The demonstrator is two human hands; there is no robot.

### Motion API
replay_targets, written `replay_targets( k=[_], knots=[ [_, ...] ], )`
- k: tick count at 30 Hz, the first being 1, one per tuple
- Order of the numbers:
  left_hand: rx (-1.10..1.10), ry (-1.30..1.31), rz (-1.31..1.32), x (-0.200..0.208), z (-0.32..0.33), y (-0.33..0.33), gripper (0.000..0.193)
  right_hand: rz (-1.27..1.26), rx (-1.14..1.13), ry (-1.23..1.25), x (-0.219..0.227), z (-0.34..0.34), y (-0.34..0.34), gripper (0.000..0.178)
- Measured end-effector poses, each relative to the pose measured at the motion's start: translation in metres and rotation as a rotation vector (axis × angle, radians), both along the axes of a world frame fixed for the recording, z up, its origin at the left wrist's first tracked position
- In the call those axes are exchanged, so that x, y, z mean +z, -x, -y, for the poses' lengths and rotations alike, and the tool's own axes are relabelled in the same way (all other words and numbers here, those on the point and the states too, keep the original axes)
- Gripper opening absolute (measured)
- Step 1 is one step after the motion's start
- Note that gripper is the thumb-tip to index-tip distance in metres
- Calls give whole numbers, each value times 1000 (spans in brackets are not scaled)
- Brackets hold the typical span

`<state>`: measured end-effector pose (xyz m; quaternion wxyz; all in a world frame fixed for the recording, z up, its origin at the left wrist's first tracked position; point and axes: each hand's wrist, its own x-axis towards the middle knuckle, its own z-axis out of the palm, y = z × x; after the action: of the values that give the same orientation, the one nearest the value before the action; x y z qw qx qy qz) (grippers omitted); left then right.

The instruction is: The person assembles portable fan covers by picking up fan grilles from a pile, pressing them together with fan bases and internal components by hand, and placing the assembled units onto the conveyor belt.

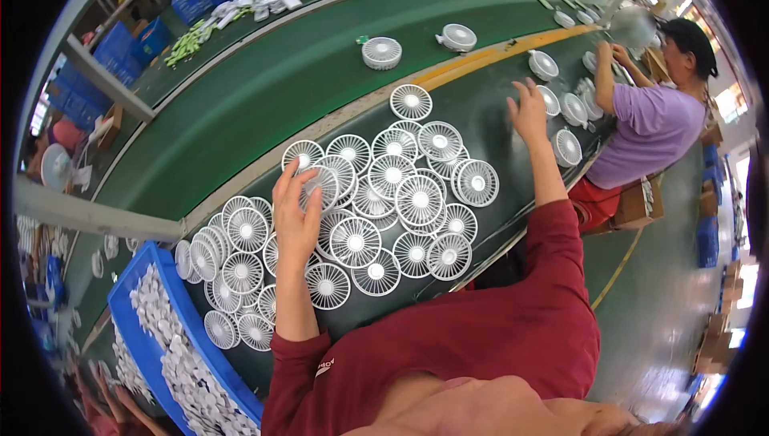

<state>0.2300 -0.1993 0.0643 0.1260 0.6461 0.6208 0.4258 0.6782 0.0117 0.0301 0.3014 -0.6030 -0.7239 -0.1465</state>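
Note:
My left hand point(295, 215) is over a spread of white round fan grilles point(356, 242), its fingers and thumb around the edge of one fan grille point(324, 187). Out to the right, my right hand point(529, 115) hangs above the dark work surface with its fingers apart and nothing in it. Beside that hand are assembled white fan heads, one point(543, 65) just beyond the fingertips and another point(548, 102) to its right. The loose grilles lie overlapping in heaps, with a single grille point(411, 102) at the far edge.
A blue bin point(152, 253) of small white parts stands at the left. Beyond a raised edge, a green conveyor belt point(264, 119) carries two fan heads point(381, 53). A co-worker in a purple shirt point(653, 127) handles fan heads at the right. Cardboard boxes point(641, 205) stand behind them.

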Motion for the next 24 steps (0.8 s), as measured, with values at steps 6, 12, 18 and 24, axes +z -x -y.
replay_targets(
  k=[6, 12, 18, 24],
  knots=[
    [-17, -4, -115, -4, 2, -5, 28, -221, 509, 284, -7, -11, 125, 59],
    [-34, -15, -221, -10, 31, -16, 32, 60, 437, 390, -10, -29, 191, 67],
    [148, 80, -339, -38, 89, -25, 39, 106, 508, 273, -35, -38, 178, 71],
    [239, 46, -373, -43, 104, -36, 40, -55, 774, 254, -26, -31, 194, 61]
  ],
)
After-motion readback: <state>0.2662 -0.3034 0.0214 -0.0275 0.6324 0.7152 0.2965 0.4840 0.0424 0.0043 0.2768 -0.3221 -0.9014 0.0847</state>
